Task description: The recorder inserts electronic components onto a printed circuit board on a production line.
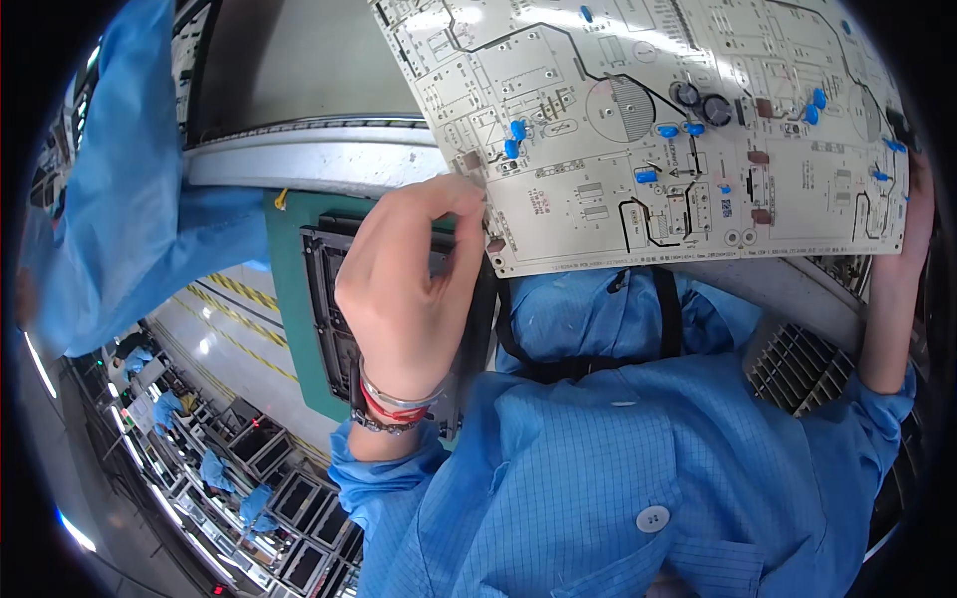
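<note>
A large pale circuit board [558, 214] spans the upper right, printed with black lines and symbols. Blue disc-shaped components [812, 107], dark round capacitors [716, 108] and brown blocks [760, 189] stand on it. My left hand [404, 284] is closed at the board's left edge, thumb and forefinger pinched together next to a small brown component [495, 245]. At the opposite edge is my right hand [919, 179], gripping the board's side; its fingers are partly lost in the dark rim of the picture. Bracelets [394, 404] circle my left wrist.
A metal rail [319, 159] runs beneath the board. Left of my left wrist lies a black frame [324, 289] on a green panel [289, 299]. Another person's blue sleeve [120, 179] reaches in at the far left. Below are a black ribbed part [797, 364] and distant workstations [289, 518].
</note>
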{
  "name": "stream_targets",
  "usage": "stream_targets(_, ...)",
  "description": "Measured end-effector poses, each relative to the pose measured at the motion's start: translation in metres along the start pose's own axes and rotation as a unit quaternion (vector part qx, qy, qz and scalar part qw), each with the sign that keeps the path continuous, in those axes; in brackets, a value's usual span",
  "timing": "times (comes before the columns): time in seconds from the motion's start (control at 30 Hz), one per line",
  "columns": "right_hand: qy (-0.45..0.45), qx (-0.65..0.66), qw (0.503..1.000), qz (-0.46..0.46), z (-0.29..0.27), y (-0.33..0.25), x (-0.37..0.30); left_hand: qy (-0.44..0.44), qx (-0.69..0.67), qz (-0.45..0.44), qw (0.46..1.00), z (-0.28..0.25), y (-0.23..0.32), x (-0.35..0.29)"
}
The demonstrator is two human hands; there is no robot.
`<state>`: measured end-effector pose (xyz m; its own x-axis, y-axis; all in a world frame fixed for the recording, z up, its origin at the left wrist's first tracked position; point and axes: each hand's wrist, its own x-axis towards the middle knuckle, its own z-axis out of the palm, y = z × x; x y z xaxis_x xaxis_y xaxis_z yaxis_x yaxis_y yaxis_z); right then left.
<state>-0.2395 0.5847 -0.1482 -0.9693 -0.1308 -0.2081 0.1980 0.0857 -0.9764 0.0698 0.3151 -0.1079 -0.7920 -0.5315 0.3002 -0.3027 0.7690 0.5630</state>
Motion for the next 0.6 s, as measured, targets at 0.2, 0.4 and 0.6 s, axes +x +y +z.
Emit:
stream_targets(0.2,-0.369,0.232,0.894,0.106,-0.041,-0.048,0.042,-0.013,0.019,0.042,0.999,0.0,0.018,0.024)
stream_targets(0.4,-0.156,-0.011,0.986,-0.057,-0.021,-0.056,0.058,-0.006,-0.164,-0.073,0.984,0.009,0.014,0.007)
stream_targets(0.6,-0.383,0.156,0.898,0.149,0.009,-0.082,0.092,0.052,-0.471,-0.265,0.84,0.015,0.019,-0.021)
